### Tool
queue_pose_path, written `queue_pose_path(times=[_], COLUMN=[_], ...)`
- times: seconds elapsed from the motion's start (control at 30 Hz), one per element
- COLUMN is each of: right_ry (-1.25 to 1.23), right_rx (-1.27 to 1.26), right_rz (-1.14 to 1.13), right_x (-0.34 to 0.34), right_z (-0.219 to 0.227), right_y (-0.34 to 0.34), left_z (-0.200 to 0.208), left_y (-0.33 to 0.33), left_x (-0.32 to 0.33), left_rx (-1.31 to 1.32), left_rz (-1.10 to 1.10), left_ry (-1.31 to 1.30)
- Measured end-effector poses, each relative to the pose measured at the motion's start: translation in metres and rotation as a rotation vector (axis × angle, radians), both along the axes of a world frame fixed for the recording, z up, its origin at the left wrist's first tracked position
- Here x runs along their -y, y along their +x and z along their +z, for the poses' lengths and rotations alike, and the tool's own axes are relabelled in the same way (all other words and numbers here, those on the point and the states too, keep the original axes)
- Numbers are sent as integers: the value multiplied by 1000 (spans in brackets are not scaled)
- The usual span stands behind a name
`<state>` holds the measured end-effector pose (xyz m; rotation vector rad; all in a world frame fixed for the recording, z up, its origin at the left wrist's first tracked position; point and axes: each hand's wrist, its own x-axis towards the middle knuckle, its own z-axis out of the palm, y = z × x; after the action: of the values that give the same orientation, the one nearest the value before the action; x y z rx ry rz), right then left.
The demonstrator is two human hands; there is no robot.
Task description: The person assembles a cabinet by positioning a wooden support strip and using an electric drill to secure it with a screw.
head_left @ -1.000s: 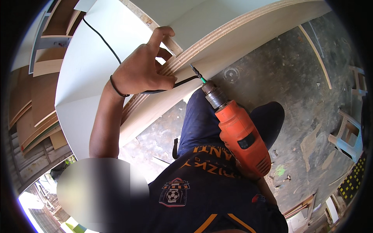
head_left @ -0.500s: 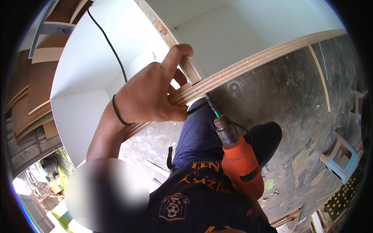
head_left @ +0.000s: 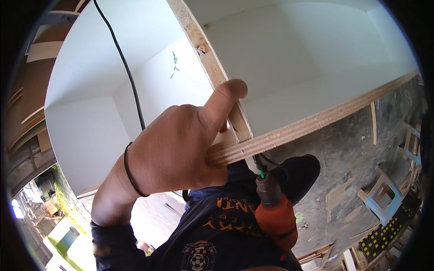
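My left hand [head_left: 176, 147], with a dark band at the wrist, wraps round the raw edge of a long plywood panel [head_left: 294, 132]. One finger reaches up across the upright divider [head_left: 212, 63], close to where it meets the panel. Both belong to a white-lined cabinet [head_left: 289, 58]. Below the panel an orange-red power drill [head_left: 274, 220] points upward, a green piece showing at its dark chuck [head_left: 268, 189]. The drill's tip comes near the panel's underside, just right of the joint; contact cannot be made out. My right hand is out of sight, and the drill's grip is hidden.
A black cable [head_left: 120, 54] runs down across the cabinet's left bay. Brown boards [head_left: 31, 86] stand at the far left. On the stained floor [head_left: 337, 162] at right are a light blue plastic stool [head_left: 384, 205] and a thin wood strip [head_left: 374, 122].
The cabinet edge and my left hand now appear lower and closer in view. The drill has become more upright, and its tip has come nearer the panel's underside.
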<state>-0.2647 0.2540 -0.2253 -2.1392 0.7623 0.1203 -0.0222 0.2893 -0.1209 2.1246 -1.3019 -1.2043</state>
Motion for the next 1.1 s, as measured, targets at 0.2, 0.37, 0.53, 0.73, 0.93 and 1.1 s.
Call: queue_pose_path(times=[0.2,0.37,0.53,0.73,0.93,1.1], right_ry=[33,29,17,75,-69,-188], right_rx=[-22,-39,-68,-192,-67,-9], right_rz=[37,17,-23,-76,-55,-84], right_x=[0,5,9,3,6,-6], right_z=[-2,1,11,60,58,35], right_y=[21,23,18,-7,-8,-18], left_z=[-3,-6,-5,-11,-12,3], left_y=[1,3,5,1,2,3], left_x=[-2,-1,1,-1,0,6], left_rx=[10,44,43,22,5,-44], left_rz=[-21,-25,-37,-17,-19,44], left_ry=[15,-25,-57,-131,-192,-61])
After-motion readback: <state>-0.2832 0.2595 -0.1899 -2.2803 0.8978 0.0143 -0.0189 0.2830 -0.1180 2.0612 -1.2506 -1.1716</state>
